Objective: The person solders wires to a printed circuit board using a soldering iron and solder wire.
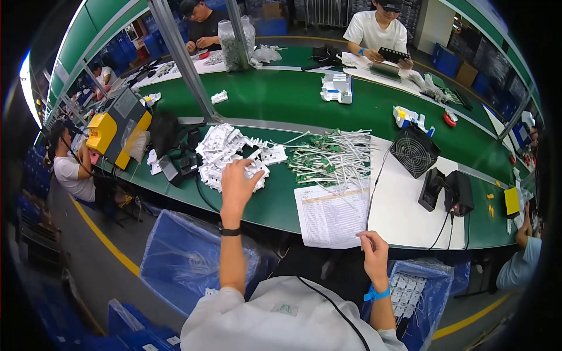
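Note:
My left hand [237, 184] is over the near side of a heap of white plastic parts [219, 146]. Its thumb and fingers are apart, and it appears to hold nothing. At the table's front edge, by the lower right corner of a printed paper sheet [331, 213], is my right hand [374, 250]. Its thumb and forefinger are pinched together; what is between them, if anything, is too small to make out. Right of the heap lies a tangle of white wires with small green boards [331, 155], partly over the sheet's top.
A black fan [414, 152] and black devices [458, 192] with cables stand on a white board [392, 216] at right. A yellow and grey machine [117, 128] is at left. Lined blue bins [170, 263] sit below the table edge. Other people work across the green belt [269, 96].

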`<control>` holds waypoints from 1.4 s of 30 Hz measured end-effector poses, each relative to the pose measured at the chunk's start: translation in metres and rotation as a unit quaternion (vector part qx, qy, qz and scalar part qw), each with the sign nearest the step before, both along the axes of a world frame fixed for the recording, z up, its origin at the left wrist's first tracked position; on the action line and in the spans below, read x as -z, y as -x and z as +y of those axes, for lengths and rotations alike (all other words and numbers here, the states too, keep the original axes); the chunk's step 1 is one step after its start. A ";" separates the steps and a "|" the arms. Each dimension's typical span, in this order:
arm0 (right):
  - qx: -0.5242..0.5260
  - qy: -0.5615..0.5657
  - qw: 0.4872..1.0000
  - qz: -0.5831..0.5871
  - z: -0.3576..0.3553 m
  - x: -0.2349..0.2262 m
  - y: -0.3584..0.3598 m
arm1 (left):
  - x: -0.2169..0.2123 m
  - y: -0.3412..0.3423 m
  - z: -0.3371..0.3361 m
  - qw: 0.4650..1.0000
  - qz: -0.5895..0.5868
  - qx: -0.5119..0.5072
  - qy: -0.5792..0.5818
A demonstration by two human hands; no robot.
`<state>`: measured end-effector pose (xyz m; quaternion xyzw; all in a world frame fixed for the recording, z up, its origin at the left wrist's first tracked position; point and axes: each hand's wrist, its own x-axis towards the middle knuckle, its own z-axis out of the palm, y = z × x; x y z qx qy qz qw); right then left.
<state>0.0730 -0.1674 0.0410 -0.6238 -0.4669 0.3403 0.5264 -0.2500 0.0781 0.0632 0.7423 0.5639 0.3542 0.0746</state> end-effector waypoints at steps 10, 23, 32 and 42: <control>0.020 0.002 0.999 0.049 -0.021 0.012 -0.017 | 0.065 -0.012 -0.015 0.992 0.067 -0.030 -0.104; 0.046 -0.053 0.992 0.109 -0.011 0.008 -0.018 | 0.056 -0.045 -0.002 0.981 -0.108 -0.071 -0.148; 0.070 -0.045 0.989 0.120 -0.021 0.010 -0.021 | 0.066 -0.057 0.018 0.987 -0.012 0.076 -0.139; 0.086 -0.062 0.987 0.125 -0.030 0.021 -0.023 | 0.051 -0.063 0.019 0.963 -0.068 0.071 -0.250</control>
